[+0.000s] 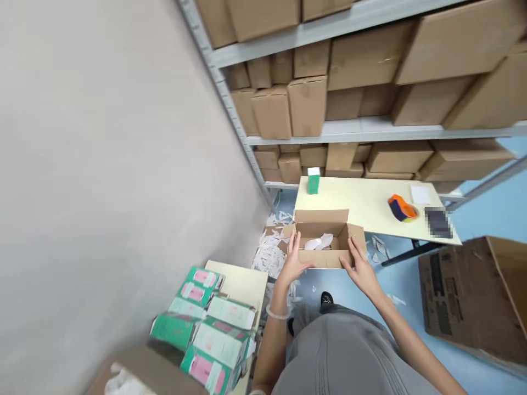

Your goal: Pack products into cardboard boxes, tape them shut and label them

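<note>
An open cardboard box [323, 259] with its flaps spread is held between my two hands at the near edge of the table. My left hand [291, 265] grips its left side, thumb along the front wall. On the right side, my right hand [360, 271] grips the box with the thumb at the front and the fingers over the flap. Crumpled white paper [319, 241] lies inside; whatever is under it is hidden. Beyond the box, a small green and white carton [313, 182] stands upright on the pale yellow table [349, 195].
Tape rolls [402, 208], a white paper stack [420, 195] and a blurred-out dark item [438, 222] lie on the table. Green cartons [218, 334] crowd a side table at lower left. Shredded paper [269, 253] litters the floor. A large carton [457, 296] stands right; box-filled shelves [349, 130] rise behind.
</note>
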